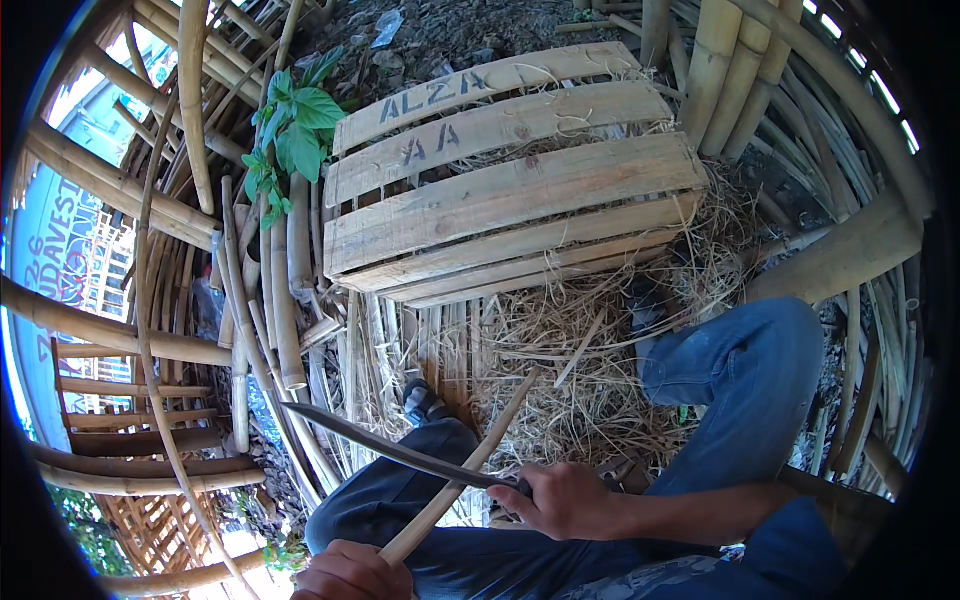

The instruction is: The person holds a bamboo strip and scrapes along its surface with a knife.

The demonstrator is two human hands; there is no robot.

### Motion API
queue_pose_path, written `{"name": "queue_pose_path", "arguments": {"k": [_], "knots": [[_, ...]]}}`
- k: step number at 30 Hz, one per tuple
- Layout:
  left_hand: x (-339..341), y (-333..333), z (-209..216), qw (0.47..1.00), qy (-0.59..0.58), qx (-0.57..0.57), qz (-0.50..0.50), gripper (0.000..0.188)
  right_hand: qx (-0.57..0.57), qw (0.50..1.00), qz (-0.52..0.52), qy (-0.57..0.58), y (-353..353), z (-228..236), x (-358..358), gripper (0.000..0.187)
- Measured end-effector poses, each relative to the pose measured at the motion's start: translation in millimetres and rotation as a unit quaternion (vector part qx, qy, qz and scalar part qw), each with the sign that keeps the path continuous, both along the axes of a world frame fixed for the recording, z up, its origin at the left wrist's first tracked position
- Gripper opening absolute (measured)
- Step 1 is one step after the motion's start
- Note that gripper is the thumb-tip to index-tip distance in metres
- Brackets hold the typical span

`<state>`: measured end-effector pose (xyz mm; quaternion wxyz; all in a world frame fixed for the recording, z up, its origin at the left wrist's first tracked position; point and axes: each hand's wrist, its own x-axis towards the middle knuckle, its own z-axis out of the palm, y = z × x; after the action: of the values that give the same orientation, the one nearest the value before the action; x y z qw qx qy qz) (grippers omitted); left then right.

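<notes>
My left hand (352, 574), low in the view, is closed around the lower end of a pale bamboo stick (432, 514). The stick slants up and to the right, narrowing toward its far end. My right hand (566, 502) grips the handle of a long curved machete (385, 446), whose dark blade points to the left. Near the handle the blade crosses over the stick and appears to lie against it. The handle is mostly hidden by my fingers.
A slatted wooden crate (500, 190) lies ahead, with straw showing between its slats. Loose shavings (575, 400) cover the ground between my jeans-clad legs (745, 390). Bamboo poles (285, 300) stand at the left, beside a green leafy plant (300, 125). More bamboo (740, 75) stands at the right.
</notes>
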<state>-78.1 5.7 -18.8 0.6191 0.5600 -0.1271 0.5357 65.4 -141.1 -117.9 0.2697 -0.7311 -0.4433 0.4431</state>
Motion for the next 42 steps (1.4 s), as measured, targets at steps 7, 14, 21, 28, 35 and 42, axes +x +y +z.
{"name": "queue_pose_path", "arguments": {"k": [7, 14, 21, 28, 35, 42], "knots": [[-8, -13, -1, 0.994, 0.010, -0.068, -0.084, 0.054, -0.040, 0.995, -0.070, 0.057, 2, -14, 2, 0.077], [-20, -10, -5, 0.994, 0.033, -0.068, -0.075, 0.051, -0.030, 0.995, -0.082, 0.056, 5, -23, 1, 0.075], [-23, -15, -14, 0.991, 0.018, -0.118, -0.057, 0.050, -0.031, 0.994, -0.075, 0.077, 8, -30, -1, 0.075], [-10, -9, -7, 0.994, -0.008, -0.107, 0.024, 0.053, -0.062, 0.990, -0.080, 0.097, 8, -36, 0, 0.075], [27, -30, 0, 0.912, -0.238, -0.254, 0.216, 0.057, -0.063, 0.995, -0.057, 0.058, 8, -37, -2, 0.075], [-17, -1, -6, 0.997, 0.036, -0.059, 0.028, 0.063, 0.016, 0.996, -0.086, -0.002, 5, -47, -6, 0.071]]}}
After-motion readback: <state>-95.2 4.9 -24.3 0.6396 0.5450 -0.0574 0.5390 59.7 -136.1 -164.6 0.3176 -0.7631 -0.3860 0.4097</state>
